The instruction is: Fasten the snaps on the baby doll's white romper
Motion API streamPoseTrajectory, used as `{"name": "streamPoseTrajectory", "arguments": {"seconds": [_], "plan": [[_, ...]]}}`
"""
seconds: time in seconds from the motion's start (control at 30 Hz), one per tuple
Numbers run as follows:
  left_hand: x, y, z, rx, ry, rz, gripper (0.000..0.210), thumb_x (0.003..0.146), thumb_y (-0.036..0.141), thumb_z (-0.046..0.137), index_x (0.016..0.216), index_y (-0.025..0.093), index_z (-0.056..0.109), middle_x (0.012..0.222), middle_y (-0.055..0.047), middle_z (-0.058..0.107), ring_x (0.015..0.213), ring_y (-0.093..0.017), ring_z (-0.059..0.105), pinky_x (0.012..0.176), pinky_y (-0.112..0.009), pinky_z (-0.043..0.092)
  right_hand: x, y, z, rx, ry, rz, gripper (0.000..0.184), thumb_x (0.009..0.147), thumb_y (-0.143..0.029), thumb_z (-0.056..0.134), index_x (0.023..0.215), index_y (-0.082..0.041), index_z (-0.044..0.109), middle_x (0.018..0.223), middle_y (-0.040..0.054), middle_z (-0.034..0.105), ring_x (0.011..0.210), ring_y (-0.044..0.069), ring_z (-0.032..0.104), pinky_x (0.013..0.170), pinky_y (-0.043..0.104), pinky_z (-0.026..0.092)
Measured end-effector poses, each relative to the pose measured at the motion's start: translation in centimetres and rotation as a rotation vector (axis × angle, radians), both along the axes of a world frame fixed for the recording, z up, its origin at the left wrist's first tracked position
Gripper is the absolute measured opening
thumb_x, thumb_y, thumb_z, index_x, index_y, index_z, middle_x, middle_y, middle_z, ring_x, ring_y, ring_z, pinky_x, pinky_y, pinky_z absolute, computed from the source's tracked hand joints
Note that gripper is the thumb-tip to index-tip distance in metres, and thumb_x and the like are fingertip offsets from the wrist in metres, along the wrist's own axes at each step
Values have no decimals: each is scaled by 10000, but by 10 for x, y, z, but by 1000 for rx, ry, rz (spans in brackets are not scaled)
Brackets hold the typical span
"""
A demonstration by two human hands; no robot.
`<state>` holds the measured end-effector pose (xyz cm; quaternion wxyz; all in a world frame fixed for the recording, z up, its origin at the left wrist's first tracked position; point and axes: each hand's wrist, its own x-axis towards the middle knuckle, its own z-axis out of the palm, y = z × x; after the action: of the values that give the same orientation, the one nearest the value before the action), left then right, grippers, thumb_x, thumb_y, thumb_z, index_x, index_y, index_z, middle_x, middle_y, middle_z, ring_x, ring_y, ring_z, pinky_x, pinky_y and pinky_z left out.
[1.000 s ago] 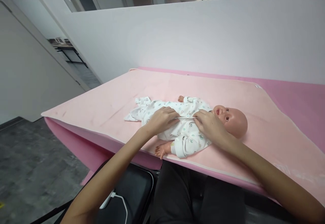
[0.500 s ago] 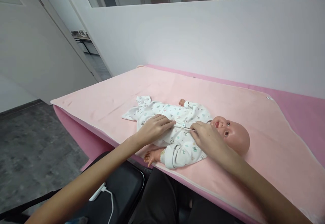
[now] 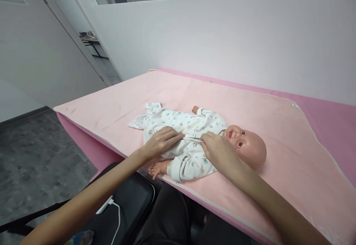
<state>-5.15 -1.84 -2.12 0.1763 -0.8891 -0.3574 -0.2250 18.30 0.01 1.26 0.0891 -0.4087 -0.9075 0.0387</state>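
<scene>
A baby doll (image 3: 250,146) lies on its back on the pink table, its head to the right. It wears a white patterned romper (image 3: 178,119) with a front opening along the chest. My left hand (image 3: 164,140) pinches the edge of that opening near the belly. Closer to the neck, my right hand (image 3: 218,148) has the same edge between thumb and fingers. Between both hands the edge is stretched and slightly lifted, with a small snap showing on it. The fingertips partly cover the cloth they grip.
A light pink mat (image 3: 278,200) covers most of the table, over a darker pink cover (image 3: 328,122). Behind rises a white partition (image 3: 222,37). Below the near edge, a black chair (image 3: 133,197) holds a white device with a cable (image 3: 118,215).
The view has shifted a little, so doll and hands appear slightly further left. Both hands keep their grip on the romper's edge; the stretched part looks a little shorter.
</scene>
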Motion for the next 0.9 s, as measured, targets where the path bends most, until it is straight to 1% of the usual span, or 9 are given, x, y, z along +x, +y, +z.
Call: {"name": "streamPoseTrajectory", "arguments": {"seconds": [0.13, 0.27, 0.43, 0.53, 0.63, 0.73, 0.8, 0.83, 0.9], "plan": [[5, 1, -3, 63, 9, 47, 187, 873, 147, 440, 1030, 163, 541, 795, -54, 621, 766, -145, 568, 719, -298, 492, 0, 0, 0, 6, -10, 0, 181, 890, -178, 408, 781, -185, 552, 787, 43, 629, 638, 134, 571, 509, 245, 274], [9, 1, -4, 97, -6, 105, 242, 862, 137, 447, 1098, 138, 499, 777, -56, 608, 748, -150, 557, 688, -283, 482, 1, -3, 6, 18, -17, 6, 173, 893, -175, 400, 819, -187, 556, 791, 32, 635, 616, 136, 576, 482, 256, 231], [8, 2, 6, -2, -20, 162, 233, 848, 156, 417, 1055, 154, 523, 770, -54, 609, 712, -142, 552, 664, -264, 465, 10, -6, 19, -27, -10, 36, 140, 887, -198, 422, 899, -198, 561, 801, 24, 632, 641, 144, 588, 479, 249, 231], [3, 5, 19, -100, 16, 177, 234, 789, 136, 432, 986, 163, 555, 765, -52, 606, 714, -147, 539, 680, -270, 456, 21, -8, 34, -78, 53, 74, 152, 876, -244, 449, 968, -223, 568, 845, 21, 630, 671, 143, 583, 510, 242, 289], [-2, 9, 32, -218, 55, 193, 253, 710, 90, 453, 913, 171, 581, 784, -52, 605, 748, -165, 530, 699, -281, 443, 37, -15, 59, -89, 158, 68, 205, 872, -282, 443, 1026, -257, 575, 850, 25, 634, 720, 161, 582, 584, 256, 357], [-1, 15, 43, -314, -4, 190, 293, 696, 55, 425, 902, 174, 595, 865, -57, 614, 815, -176, 532, 727, -287, 439, 63, -28, 80, -129, 193, 7, 224, 877, -312, 398, 949, -285, 609, 787, 39, 635, 689, 176, 574, 588, 278, 377], [6, 19, 48, -343, -96, 157, 282, 753, 71, 394, 917, 174, 599, 915, -61, 615, 857, -174, 535, 763, -289, 439, 87, -40, 78, -184, 160, -39, 228, 867, -357, 405, 827, -295, 622, 706, 38, 624, 598, 167, 556, 546, 282, 367], [12, 20, 50, -364, -138, 124, 268, 792, 96, 385, 932, 173, 600, 936, -62, 615, 875, -169, 538, 779, -285, 439, 100, -47, 69, -210, 131, -76, 225, 855, -385, 424, 782, -299, 619, 670, 34, 618, 555, 162, 545, 524, 284, 361], [26, 23, 50, -432, -172, 35, 239, 854, 179, 398, 987, 176, 597, 980, -66, 609, 908, -158, 546, 801, -265, 439, 125, -62, 39, -224, 71, -185, 235, 841, -412, 434, 720, -302, 604, 612, 26, 608, 495, 162, 533, 488, 291, 349]]}}
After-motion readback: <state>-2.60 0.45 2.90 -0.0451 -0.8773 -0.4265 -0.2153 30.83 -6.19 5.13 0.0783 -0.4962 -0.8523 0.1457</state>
